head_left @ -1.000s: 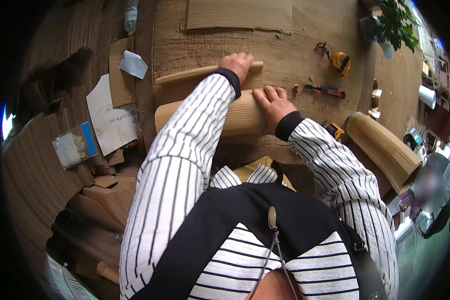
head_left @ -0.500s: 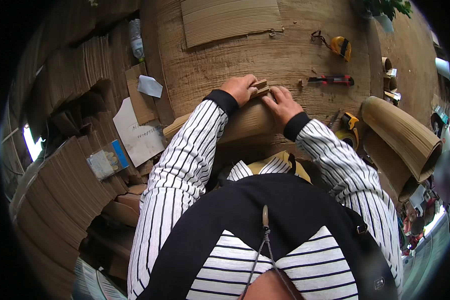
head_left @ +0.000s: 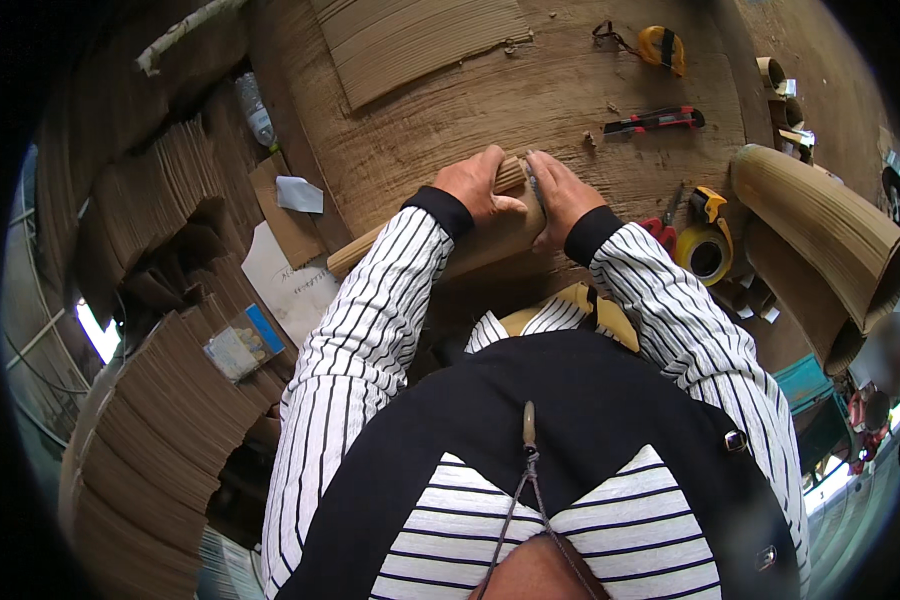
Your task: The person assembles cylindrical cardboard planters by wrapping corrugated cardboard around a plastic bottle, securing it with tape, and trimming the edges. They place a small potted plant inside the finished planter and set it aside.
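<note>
A brown corrugated cardboard sheet, rolled into a tube (head_left: pixel 495 238), lies along the table's near edge in front of my body. My left hand (head_left: pixel 478 188) is closed round the folded upper edge of this roll, thumb on the near side. Against the roll's right end sits my right hand (head_left: pixel 566 202), fingers together along the far side and thumb lower down, gripping the end. My left sleeve covers part of the roll, and its narrow left end (head_left: pixel 355 252) sticks out beyond that arm.
A red-black box cutter (head_left: pixel 655 121), yellow tape measure (head_left: pixel 662 50), scissors (head_left: pixel 660 228) and tape roll (head_left: pixel 705 252) lie on the wooden table (head_left: pixel 420 120). A flat cardboard sheet (head_left: pixel 420 45) lies behind. Large cardboard tubes (head_left: pixel 820 220) stand right; cardboard stacks (head_left: pixel 155 400) fill the left.
My right hand has shifted from pinching the roll's top edge to pressing round its right end. My left hand stays on the edge. The whole view has turned slightly.
</note>
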`<state>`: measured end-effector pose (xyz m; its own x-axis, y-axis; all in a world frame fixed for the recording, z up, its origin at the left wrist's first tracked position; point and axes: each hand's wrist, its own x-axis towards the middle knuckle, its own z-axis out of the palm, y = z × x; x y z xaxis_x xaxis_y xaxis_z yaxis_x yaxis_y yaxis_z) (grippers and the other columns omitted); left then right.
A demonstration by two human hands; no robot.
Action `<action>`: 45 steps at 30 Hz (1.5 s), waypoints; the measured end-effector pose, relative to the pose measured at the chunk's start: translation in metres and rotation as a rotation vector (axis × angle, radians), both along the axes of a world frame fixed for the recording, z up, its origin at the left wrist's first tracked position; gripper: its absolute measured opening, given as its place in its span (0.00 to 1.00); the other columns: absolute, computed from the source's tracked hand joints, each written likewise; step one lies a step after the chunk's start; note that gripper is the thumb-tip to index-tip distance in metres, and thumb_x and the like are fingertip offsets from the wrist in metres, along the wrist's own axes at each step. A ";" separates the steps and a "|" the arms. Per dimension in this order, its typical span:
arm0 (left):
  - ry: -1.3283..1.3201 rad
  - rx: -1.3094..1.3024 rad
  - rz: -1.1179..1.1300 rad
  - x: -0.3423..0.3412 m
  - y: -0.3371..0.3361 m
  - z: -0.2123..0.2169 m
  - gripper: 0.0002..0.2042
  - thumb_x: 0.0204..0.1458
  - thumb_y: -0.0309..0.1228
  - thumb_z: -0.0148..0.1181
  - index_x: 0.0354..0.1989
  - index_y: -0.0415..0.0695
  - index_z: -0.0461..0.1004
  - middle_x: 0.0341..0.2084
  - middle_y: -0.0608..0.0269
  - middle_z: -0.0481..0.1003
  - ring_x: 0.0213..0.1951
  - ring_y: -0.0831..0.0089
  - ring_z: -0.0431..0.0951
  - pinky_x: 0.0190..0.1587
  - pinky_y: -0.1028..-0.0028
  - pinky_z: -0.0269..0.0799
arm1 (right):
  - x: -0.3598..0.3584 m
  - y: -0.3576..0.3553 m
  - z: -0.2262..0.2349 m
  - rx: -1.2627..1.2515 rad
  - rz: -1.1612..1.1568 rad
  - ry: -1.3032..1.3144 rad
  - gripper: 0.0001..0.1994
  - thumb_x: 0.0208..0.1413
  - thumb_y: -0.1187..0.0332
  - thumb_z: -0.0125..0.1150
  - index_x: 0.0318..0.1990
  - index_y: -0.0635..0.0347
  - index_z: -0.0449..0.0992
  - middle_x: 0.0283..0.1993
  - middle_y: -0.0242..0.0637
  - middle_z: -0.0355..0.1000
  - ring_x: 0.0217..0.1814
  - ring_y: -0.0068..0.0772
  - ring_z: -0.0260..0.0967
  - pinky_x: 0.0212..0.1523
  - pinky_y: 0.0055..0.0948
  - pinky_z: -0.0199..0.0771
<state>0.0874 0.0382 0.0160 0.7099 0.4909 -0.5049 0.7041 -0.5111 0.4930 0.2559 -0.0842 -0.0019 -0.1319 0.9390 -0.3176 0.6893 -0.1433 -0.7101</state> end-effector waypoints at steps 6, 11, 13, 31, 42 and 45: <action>-0.071 0.206 -0.157 0.000 0.010 0.002 0.14 0.47 0.31 0.62 0.37 0.41 0.64 0.30 0.48 0.77 0.36 0.49 0.78 0.37 0.57 0.74 | 0.002 0.018 0.002 -0.105 0.046 0.008 0.62 0.19 0.63 0.83 0.67 0.66 0.49 0.69 0.49 0.51 0.71 0.48 0.51 0.67 0.33 0.59; -0.021 0.228 -0.060 0.009 0.010 0.036 0.11 0.46 0.28 0.59 0.36 0.42 0.66 0.27 0.50 0.76 0.33 0.49 0.78 0.34 0.57 0.75 | 0.008 0.036 0.007 -0.230 0.075 0.004 0.62 0.22 0.60 0.83 0.68 0.68 0.48 0.68 0.49 0.52 0.68 0.48 0.55 0.65 0.33 0.62; -0.075 0.235 -0.045 0.004 0.006 0.031 0.11 0.45 0.27 0.59 0.39 0.43 0.69 0.30 0.51 0.76 0.36 0.51 0.77 0.37 0.59 0.74 | 0.008 0.038 0.006 -0.250 0.075 0.018 0.63 0.21 0.60 0.84 0.68 0.68 0.48 0.68 0.49 0.52 0.67 0.49 0.56 0.64 0.33 0.62; -0.396 0.342 0.333 -0.014 -0.051 0.007 0.06 0.45 0.25 0.61 0.33 0.42 0.75 0.29 0.55 0.74 0.35 0.57 0.75 0.40 0.66 0.71 | -0.007 0.019 -0.042 0.012 -0.301 0.239 0.54 0.27 0.57 0.81 0.67 0.50 0.55 0.68 0.47 0.54 0.63 0.53 0.61 0.58 0.40 0.69; -0.424 0.326 0.211 -0.022 -0.059 0.005 0.22 0.36 0.24 0.64 0.44 0.42 0.70 0.44 0.53 0.69 0.47 0.52 0.68 0.51 0.61 0.67 | -0.005 0.030 -0.044 -0.019 -0.216 0.158 0.48 0.39 0.52 0.75 0.67 0.53 0.53 0.68 0.51 0.53 0.62 0.57 0.62 0.59 0.43 0.68; -0.345 0.437 0.180 -0.019 -0.061 0.000 0.28 0.31 0.27 0.70 0.47 0.41 0.69 0.48 0.50 0.67 0.51 0.50 0.66 0.55 0.59 0.64 | -0.006 0.042 -0.033 -0.039 -0.212 0.126 0.44 0.44 0.56 0.72 0.67 0.54 0.53 0.67 0.49 0.55 0.61 0.56 0.63 0.59 0.41 0.68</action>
<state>0.0685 -0.0224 0.0159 0.6837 0.7296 0.0175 0.6345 -0.6061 0.4796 0.2497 -0.0424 -0.0351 0.0256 0.9374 -0.3473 0.5470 -0.3039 -0.7800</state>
